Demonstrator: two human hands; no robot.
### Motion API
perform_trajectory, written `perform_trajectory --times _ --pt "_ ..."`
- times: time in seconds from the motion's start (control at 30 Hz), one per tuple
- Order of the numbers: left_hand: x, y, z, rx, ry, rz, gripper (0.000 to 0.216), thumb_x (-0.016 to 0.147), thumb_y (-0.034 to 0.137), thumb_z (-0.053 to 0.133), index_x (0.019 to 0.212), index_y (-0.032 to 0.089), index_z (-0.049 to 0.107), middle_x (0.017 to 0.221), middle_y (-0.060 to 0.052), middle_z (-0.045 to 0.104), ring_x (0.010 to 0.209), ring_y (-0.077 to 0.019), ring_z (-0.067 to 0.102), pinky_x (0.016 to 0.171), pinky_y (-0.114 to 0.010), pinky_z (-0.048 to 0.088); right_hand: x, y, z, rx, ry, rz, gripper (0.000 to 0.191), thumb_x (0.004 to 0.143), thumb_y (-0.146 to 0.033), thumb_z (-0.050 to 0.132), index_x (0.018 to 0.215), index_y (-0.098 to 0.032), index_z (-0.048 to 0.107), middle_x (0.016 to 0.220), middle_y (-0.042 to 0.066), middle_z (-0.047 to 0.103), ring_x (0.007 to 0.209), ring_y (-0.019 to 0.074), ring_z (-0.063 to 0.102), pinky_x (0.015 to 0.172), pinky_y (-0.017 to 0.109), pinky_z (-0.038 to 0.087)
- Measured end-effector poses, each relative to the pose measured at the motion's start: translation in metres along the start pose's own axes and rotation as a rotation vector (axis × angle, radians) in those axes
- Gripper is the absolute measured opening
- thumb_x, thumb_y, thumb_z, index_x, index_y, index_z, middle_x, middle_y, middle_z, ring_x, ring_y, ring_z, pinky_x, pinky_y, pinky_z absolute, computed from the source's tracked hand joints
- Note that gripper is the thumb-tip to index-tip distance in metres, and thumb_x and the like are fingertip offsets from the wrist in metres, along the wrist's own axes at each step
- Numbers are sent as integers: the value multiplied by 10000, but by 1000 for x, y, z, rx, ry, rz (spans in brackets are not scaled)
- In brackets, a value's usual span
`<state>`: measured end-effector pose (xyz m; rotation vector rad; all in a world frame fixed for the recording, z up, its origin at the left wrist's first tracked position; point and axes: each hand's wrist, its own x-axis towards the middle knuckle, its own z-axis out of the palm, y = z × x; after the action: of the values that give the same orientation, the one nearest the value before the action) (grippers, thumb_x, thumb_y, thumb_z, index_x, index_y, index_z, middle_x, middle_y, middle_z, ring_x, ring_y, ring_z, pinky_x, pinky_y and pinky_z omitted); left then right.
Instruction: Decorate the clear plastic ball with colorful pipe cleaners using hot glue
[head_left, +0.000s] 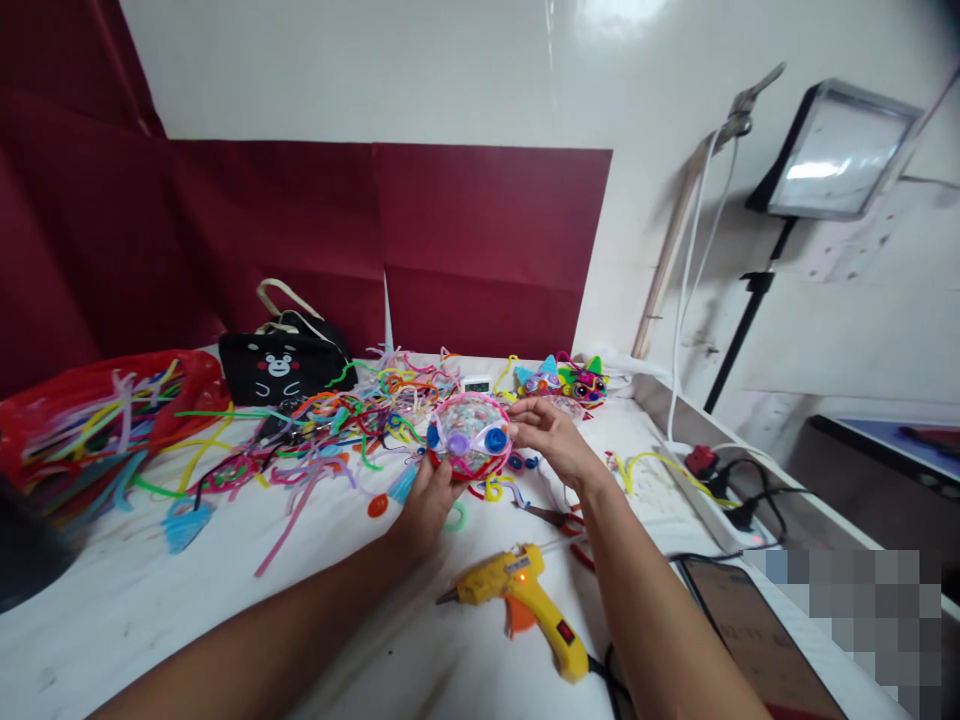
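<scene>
Above the white table (225, 620) I hold up a round craft piece (469, 435) of clear glittery plastic rimmed with pink and red pipe cleaner, with blue and purple coils on its front. My left hand (429, 500) grips it from below at its left edge. My right hand (547, 432) pinches its right rim with the fingertips. A yellow hot glue gun (525, 595) lies on the table just in front of my hands, its light glowing.
Loose pipe cleaners (322, 430) cover the table's middle, with more in a red bag (90, 410) at left. A black bear-print bag (281, 365) stands at the back. Finished colourful pieces (562, 380), scissors (551, 517), a power strip (705, 495) and a phone (757, 640) lie right.
</scene>
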<state>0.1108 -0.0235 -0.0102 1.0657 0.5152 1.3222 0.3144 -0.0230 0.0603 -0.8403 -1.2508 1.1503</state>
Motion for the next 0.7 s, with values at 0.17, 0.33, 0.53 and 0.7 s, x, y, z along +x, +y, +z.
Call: perform_trajectory --times 0.17,0.33,0.53,0.7 --pt "-1 -2 -2 34 55 -22 844 813 547 733 1529 303 359 1479 -104 556 1321 -305 578 1085 -424 512 -1 -5 0 -16 -17 -17 462 557 -342 929 897 -220 641 870 -1 714 778 161 676 759 332 553" --pt "-2 -2 -3 64 45 -11 875 818 568 717 1552 293 327 1484 -109 555 1333 -304 572 1066 -389 523 -2 -8 0 -25 -23 -30 448 550 -313 934 877 -226 642 882 -1 708 795 163 668 759 327 548" --pt "-3 1 3 90 46 -3 881 804 610 707 1537 279 346 1498 -115 540 1323 -299 579 1048 -377 532 -2 -9 -3 -25 -29 -46 416 579 -286 925 887 -230 651 913 -6 699 818 150 655 769 300 533" --pt "0 -1 2 90 13 26 881 795 626 698 1540 298 360 1499 -116 536 1314 -330 578 1058 -434 530 -2 -11 -4 -40 -42 -54 411 594 -270 918 900 -229 647 914 -3 703 831 153 663 772 297 534"
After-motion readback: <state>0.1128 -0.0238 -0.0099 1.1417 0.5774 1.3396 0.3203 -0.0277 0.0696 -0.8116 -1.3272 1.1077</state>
